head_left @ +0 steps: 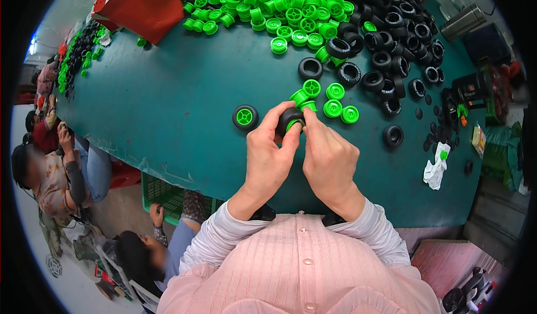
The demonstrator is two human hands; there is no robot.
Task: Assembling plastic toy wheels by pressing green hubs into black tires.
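Over the near middle of the green table, my left hand (268, 154) grips a small black toy tire (287, 119), thumb and fingers round its side. A bit of bright green wheel rim shows inside the tire. The fingers of my right hand (330, 160) are closed against the tire's right side; my fingers partly hide the rim. Just beyond my fingertips lie several loose green rims (311, 88). To the left of my left hand rests a tire with a green rim fitted inside it (245, 117).
Heaps of green rims (293, 15) and black tires (391, 20) cover the table's far side. A red container (140, 9) stands far left. Small black discs (433, 129) and a crumpled white wrapper (436, 166) lie at right. Other people sit along the left, beside a green crate (162, 194).
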